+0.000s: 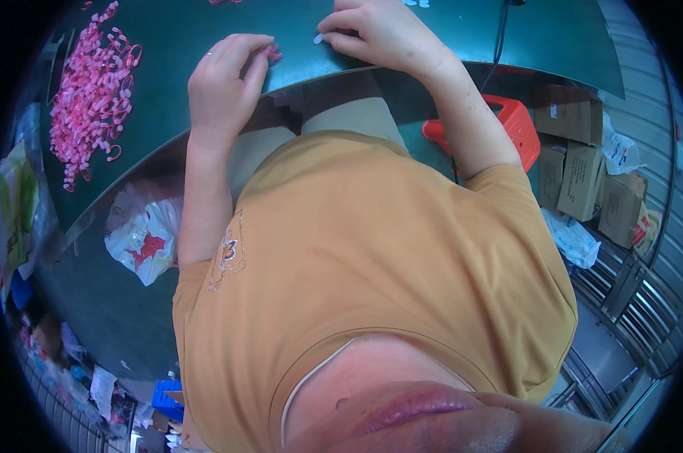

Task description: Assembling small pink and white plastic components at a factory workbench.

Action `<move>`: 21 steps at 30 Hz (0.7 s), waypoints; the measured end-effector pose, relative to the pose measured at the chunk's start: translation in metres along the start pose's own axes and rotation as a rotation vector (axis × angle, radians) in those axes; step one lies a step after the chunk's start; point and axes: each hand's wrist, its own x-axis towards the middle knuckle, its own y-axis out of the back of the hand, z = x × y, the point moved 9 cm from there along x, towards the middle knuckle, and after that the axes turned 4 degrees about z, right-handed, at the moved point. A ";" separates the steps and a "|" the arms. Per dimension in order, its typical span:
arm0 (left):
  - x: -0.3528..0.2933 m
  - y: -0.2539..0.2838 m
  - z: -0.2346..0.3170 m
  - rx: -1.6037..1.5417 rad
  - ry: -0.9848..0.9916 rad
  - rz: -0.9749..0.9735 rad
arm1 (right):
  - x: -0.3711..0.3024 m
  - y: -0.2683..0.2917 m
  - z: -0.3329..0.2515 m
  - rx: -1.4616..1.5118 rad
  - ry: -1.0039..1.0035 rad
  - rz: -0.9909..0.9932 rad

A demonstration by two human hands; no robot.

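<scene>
My left hand (224, 87) is over the near edge of the green table, its thumb and fingers closed on a small pinkish-red band (273, 53). To its right, the fingertips of my right hand (368, 30) pinch a small white oval piece (318, 38) just above or on the tabletop. The two hands are a short way apart. On the left of the table lies a large heap of small pink loops (92, 98) with pale pink pieces on them. A few more white pieces (417, 3) lie at the top edge of the view, beyond my right forearm.
A dark cable (501, 34) runs across the green table (160, 45) on the right. Beside me stands a red plastic stool or chair (511, 128), with cardboard boxes (583, 177) behind it. A white plastic bag (141, 238) hangs under the table's left side.
</scene>
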 end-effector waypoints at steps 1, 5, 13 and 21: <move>0.000 0.001 0.001 0.005 -0.011 0.017 | -0.001 0.001 0.000 -0.007 0.011 0.013; -0.001 0.000 -0.002 0.020 0.010 -0.024 | -0.001 -0.002 0.007 -0.055 -0.005 -0.005; -0.001 0.000 -0.002 0.022 0.011 -0.021 | -0.004 0.006 0.001 -0.072 -0.102 0.068; -0.001 0.000 -0.002 0.022 0.006 -0.022 | -0.010 0.003 -0.009 -0.184 -0.115 0.076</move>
